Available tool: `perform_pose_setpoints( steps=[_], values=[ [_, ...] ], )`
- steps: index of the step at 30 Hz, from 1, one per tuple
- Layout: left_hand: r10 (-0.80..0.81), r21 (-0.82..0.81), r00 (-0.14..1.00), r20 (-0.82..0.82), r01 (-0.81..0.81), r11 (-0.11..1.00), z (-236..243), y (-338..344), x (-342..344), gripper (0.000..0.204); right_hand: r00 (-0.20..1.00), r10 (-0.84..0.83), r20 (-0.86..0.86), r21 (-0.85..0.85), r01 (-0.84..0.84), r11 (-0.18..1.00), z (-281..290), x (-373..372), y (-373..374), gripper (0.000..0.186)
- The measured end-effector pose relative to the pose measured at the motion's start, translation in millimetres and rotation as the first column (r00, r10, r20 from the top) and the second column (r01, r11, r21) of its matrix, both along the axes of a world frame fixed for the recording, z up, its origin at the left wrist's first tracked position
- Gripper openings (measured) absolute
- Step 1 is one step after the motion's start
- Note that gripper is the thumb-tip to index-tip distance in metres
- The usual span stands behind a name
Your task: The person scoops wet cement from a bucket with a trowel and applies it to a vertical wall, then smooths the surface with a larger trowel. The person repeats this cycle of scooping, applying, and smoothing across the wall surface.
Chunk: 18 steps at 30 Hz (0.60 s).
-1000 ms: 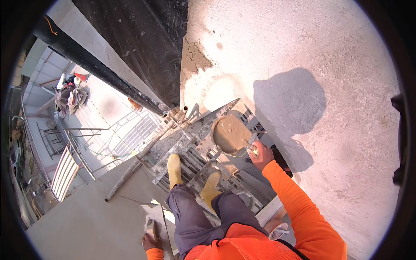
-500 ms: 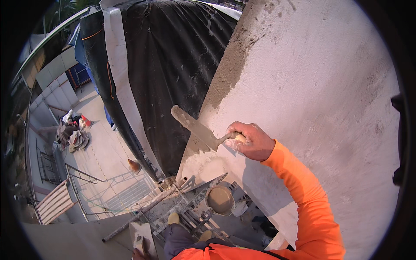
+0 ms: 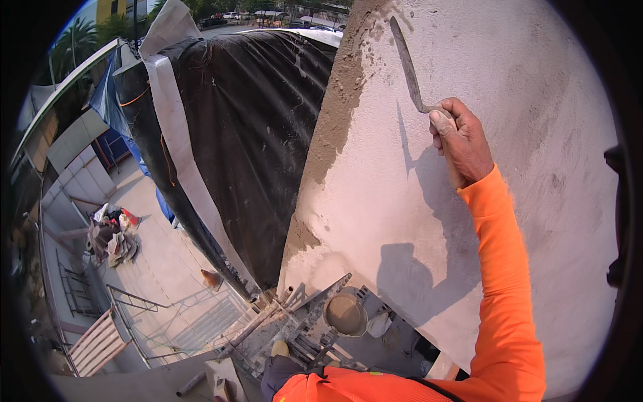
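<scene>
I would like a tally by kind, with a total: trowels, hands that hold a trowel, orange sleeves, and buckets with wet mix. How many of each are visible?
Trowel: 1
Right hand, holding the trowel: 1
Orange sleeve: 1
Bucket with wet mix: 1
Total: 4

Right hand point(image 3: 462, 139) grips 1 trowel point(image 3: 407, 67) near pale wall point(image 3: 542, 221); mortar bucket point(image 3: 345, 315) below.

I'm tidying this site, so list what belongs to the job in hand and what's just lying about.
Belongs to the job: trowel, held in the right hand; bucket of grey-brown mix; partly coated wall; apparently, pale board with block handle.

Seemingly just lying about: heap of cloths or sacks; red-orange cone; slatted panel.
</scene>
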State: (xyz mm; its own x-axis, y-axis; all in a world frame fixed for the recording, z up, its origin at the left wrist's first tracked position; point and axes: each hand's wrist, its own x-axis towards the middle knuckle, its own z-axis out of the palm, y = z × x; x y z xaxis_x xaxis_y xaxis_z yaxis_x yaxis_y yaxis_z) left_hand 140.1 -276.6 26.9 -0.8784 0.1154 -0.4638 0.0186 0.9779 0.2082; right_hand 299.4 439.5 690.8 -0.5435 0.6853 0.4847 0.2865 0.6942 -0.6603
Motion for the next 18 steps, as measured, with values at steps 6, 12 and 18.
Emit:
perform_pose_setpoints(
  steps=[6, 12, 18],
  values=[
    [-0.111, -0.047, 0.991, 0.075, 0.115, 0.992, 42, 27, 14, 0.071, 0.780, 0.260, 0.569, -0.401, -0.013, 0.916, -270, 114, -60, 0.030],
    [-0.260, -0.235, 0.955, 0.143, 0.288, 0.929, 61, 14, 67, 0.065, 0.181, 0.345, 0.921, -0.389, 0.434, 0.812, -629, 267, -142, 0.046],
    [-0.182, -0.504, 0.931, 0.317, 0.328, 0.799, 41, -32, 126, 0.058, 0.116, 0.224, 0.968, -0.251, 0.547, 0.798, -876, 309, -111, 0.045]
  ],
)
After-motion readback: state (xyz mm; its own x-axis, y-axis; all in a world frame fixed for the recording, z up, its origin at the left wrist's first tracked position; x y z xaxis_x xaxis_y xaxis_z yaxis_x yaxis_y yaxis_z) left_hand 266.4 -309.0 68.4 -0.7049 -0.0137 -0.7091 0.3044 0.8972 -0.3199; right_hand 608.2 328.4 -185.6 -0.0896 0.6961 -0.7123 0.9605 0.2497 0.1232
